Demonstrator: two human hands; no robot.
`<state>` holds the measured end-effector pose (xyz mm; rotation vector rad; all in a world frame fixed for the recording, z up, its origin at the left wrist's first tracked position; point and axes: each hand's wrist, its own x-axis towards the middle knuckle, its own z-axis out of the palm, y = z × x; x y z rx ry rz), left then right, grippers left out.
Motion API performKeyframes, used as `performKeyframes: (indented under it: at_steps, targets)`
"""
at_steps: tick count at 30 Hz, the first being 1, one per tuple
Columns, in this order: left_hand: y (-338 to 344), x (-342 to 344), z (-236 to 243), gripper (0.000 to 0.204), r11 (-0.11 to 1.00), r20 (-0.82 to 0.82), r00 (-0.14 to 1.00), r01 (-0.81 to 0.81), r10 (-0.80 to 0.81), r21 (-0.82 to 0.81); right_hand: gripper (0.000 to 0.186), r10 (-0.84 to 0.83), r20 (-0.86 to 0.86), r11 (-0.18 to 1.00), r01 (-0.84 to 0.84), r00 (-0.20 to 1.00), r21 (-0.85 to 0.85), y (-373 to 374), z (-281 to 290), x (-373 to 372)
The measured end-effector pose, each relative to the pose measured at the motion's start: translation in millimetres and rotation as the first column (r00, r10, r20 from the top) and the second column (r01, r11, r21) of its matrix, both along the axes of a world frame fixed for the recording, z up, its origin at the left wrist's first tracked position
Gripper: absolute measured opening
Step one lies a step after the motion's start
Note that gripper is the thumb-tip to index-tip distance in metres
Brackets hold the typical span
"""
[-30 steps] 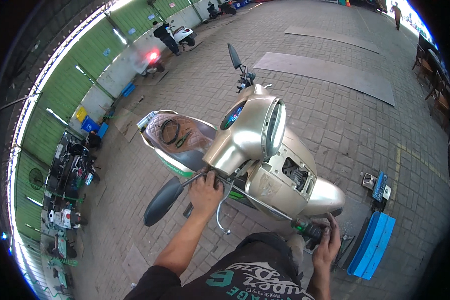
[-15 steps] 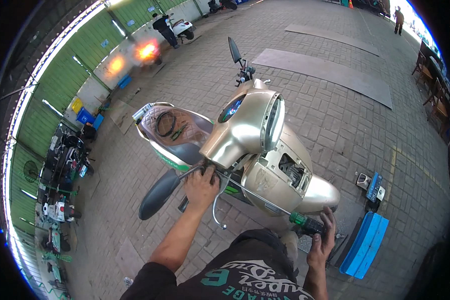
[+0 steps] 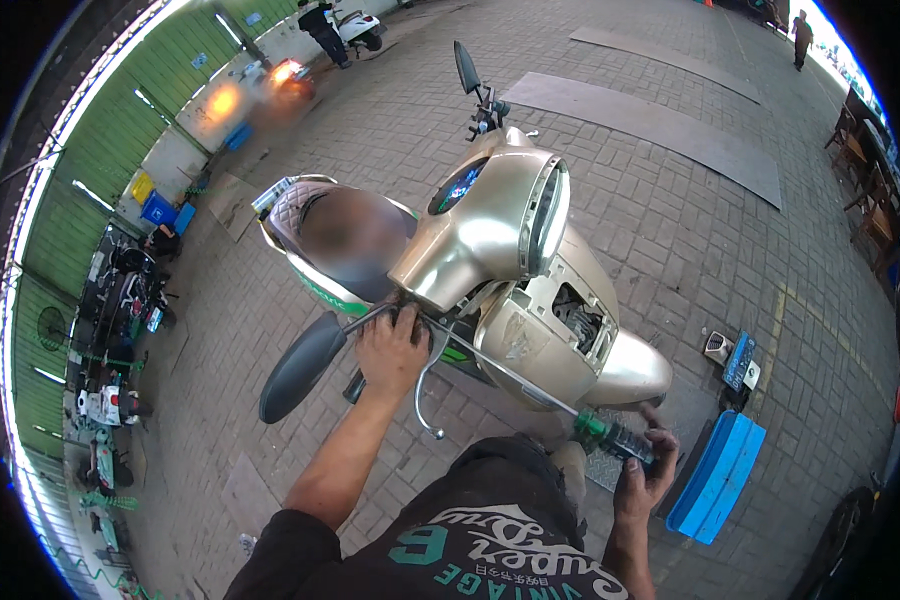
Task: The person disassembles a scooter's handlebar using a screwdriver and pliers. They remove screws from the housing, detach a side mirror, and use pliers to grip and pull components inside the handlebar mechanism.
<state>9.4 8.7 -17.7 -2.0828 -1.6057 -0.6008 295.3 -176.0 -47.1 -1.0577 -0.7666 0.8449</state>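
A champagne-gold scooter (image 3: pixel 510 230) stands before me, its front panel partly open. My left hand (image 3: pixel 390 350) grips the handlebar beneath the headlight cover, beside the black mirror (image 3: pixel 298 368); its fingertips are partly hidden. A long screwdriver with a green and black handle (image 3: pixel 610 437) crosses the front panel, its shaft reaching toward my left hand, tip hidden. My right hand (image 3: pixel 645 475) holds that handle at the lower right, fingers loosely around it. A silver brake lever (image 3: pixel 425 405) hangs below my left hand. The seat (image 3: pixel 300 205) is mostly blurred.
A blue step box (image 3: pixel 715 480) and small loose parts (image 3: pixel 735 360) lie right on the pavers. Parked scooters (image 3: pixel 130 290) and bins (image 3: pixel 158 208) line the left wall. A person (image 3: pixel 320 35) works at a white scooter; another (image 3: pixel 800 40) stands far right. Chairs (image 3: pixel 860 170) edge the right side.
The scene has shifted up and slightly left in the view. My right hand's fingers have shifted on the screwdriver handle; my left hand stays at the handlebar. The seat now shows blurred.
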Motion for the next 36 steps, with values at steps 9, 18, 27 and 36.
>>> performKeyframes:
  at_steps: [9,18,27,36]
  targets:
    - [3,-3,0,0.034,0.998,0.012,0.998,0.053,-0.054,0.024,0.054,-0.082,0.209,0.996,0.077,0.974,0.033,3,-6,5]
    - [2,-3,0,0.031,0.997,0.018,0.998,0.067,-0.068,0.028,0.046,0.533,-0.134,0.728,-0.534,0.835,-0.43,15,34,34]
    - [-7,-5,9,0.033,0.981,0.154,0.969,0.189,-0.193,0.037,0.038,0.492,0.13,0.844,-0.435,0.861,-0.314,-3,38,47]
    - [-92,-19,18,0.017,0.94,0.682,0.656,0.305,-0.325,0.154,0.047,0.408,-0.117,0.731,-0.401,0.905,-0.552,-34,20,60]
